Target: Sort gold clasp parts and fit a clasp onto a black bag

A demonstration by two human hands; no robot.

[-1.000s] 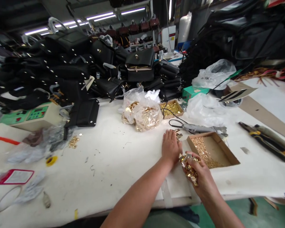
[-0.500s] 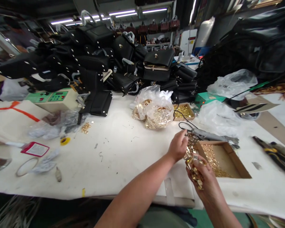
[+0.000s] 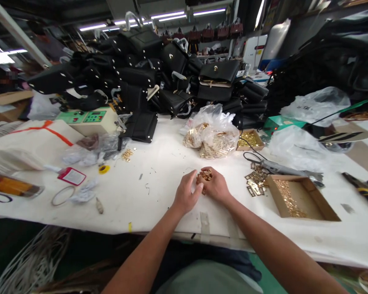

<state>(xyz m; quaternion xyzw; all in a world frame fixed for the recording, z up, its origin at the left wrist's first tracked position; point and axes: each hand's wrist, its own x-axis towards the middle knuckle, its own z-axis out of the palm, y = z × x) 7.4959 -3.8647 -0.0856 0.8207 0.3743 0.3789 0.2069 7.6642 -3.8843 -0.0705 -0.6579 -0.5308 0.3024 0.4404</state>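
Note:
Gold-coloured metal pieces [image 3: 206, 175] are gathered between my two hands over the white table [image 3: 165, 163]. My right hand [image 3: 216, 185] has its fingers curled round them. On their other side, my left hand [image 3: 187, 192] is cupped with thumb and fingers apart, its fingertips close to the pieces. More flat gold plates [image 3: 255, 181] lie in a loose pile to the right, beside a cardboard tray [image 3: 309, 218] with small gold parts along its left side. Clear bags [image 3: 219, 141] filled with gold pieces stand behind my hands.
Black bags [image 3: 138, 81] are heaped along the back. At the left are a control box [image 3: 101, 122], a red-framed tag [image 3: 72, 176] and yellow tape [image 3: 104, 169]. A grey tool [image 3: 282, 168] and pliers [image 3: 363, 190] lie right.
Both hands have moved left, away from the pile of plates and the cardboard tray, carrying gold pieces to the table's middle. The view has shifted slightly left.

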